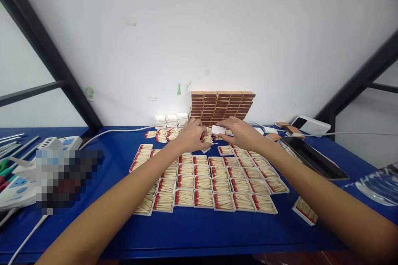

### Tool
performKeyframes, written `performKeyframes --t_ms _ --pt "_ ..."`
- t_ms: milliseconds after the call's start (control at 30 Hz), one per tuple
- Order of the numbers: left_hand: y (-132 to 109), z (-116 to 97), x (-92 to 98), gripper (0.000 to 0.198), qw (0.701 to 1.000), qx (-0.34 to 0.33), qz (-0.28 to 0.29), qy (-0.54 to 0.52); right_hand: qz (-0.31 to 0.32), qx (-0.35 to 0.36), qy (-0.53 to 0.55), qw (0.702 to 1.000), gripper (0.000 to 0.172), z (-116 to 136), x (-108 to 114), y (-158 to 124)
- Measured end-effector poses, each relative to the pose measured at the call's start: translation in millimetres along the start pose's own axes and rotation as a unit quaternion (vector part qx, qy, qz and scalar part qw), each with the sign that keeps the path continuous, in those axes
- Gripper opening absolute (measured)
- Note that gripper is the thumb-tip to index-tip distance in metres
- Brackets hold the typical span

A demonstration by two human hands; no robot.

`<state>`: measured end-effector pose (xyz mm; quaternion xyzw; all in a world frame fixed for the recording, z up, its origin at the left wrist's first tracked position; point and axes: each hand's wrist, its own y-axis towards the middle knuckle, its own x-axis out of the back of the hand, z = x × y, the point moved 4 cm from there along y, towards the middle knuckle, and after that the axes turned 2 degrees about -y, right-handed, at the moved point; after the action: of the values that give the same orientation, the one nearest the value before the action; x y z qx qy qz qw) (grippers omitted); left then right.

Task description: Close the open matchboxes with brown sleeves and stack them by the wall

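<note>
My right hand (238, 131) grips a small white matchbox tray (218, 129) between thumb and fingers, tilted above the table. Just to its left, my left hand (194, 134) has its fingers curled around some matches (207, 136). A matchbox tray (205, 149) lies under its thumb, partly hidden. Loose matches (162, 135) with red heads lie in a row of heaps behind my hands. In front of them, several rows of open trays filled with matches (203, 182) cover the middle of the table. My forearms hide some trays at both sides.
Brown matchbox sleeves (221, 105) stand stacked against the wall, beside stacked white trays (166, 121). One filled tray (305, 211) sits apart at right. A long black tray (314, 158), a white power bank (311, 125), a power strip (23, 188) and cables flank the work area.
</note>
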<state>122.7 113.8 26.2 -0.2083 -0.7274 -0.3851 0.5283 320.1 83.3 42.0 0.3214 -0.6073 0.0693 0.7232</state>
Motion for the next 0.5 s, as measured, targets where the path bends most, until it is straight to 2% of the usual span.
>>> performKeyframes --t_ms 300,400,500 --pt "-27 4 8.8 0.048 0.998 -0.063 0.019 -0.013 0.007 -0.011 0.017 1.0 0.041 3 1 -4" --pt "-34 4 9.3 0.042 0.997 -0.071 0.006 -0.007 -0.005 -0.002 0.02 1.0 0.042 13 3 5" --pt "-40 2 15.9 0.032 0.996 -0.08 -0.031 -0.029 -0.012 0.02 0.022 0.999 0.036 30 8 19"
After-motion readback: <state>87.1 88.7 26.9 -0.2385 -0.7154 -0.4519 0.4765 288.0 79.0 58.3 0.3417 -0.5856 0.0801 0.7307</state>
